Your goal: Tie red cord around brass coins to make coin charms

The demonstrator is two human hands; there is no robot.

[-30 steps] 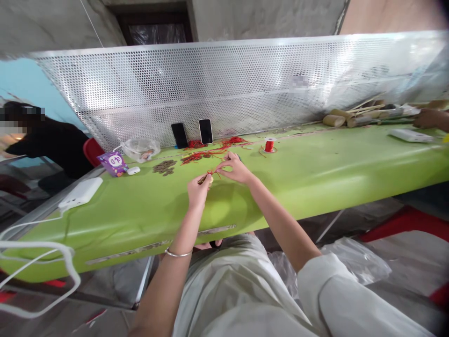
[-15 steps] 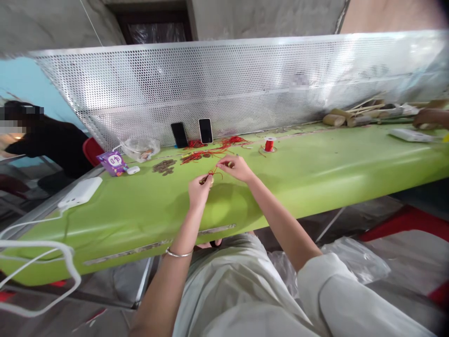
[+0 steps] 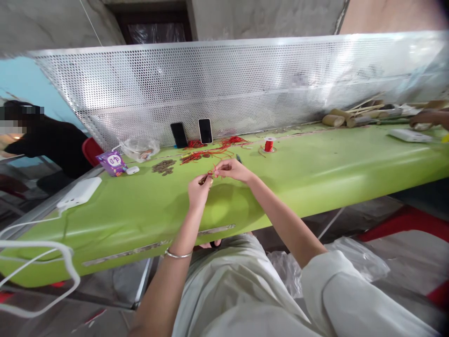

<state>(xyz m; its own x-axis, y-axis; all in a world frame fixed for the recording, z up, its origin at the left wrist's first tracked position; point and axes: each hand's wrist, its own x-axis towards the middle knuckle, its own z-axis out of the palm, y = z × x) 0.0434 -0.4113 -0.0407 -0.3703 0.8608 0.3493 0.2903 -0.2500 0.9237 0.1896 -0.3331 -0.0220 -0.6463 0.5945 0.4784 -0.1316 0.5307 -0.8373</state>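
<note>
Over the green tabletop (image 3: 154,201) my two hands are close together. My left hand (image 3: 199,188) is closed in a pinch on a thin red cord (image 3: 210,173), which makes a small loop above the fingertips. A small brownish-gold piece shows partly between those fingers; its kind is hidden. My right hand (image 3: 231,169) pinches the same cord just to the right, its fingertips nearly touching the left ones. Beyond my hands lie a tangle of red cords (image 3: 196,156) and a heap of dark coins (image 3: 163,166).
Two phones, a dark one (image 3: 179,135) and a white-framed one (image 3: 205,131), lean against the perforated metal panel (image 3: 245,89). A red thread spool (image 3: 269,145) stands right. Left are a purple packet (image 3: 114,163) and a white power bank (image 3: 80,192). Another person's hand (image 3: 430,119) touches bamboo pieces.
My right hand has moved slightly down and left, toward the left fingertips. A dark pen-like thing behind it now shows. My left hand stays about where it was.
</note>
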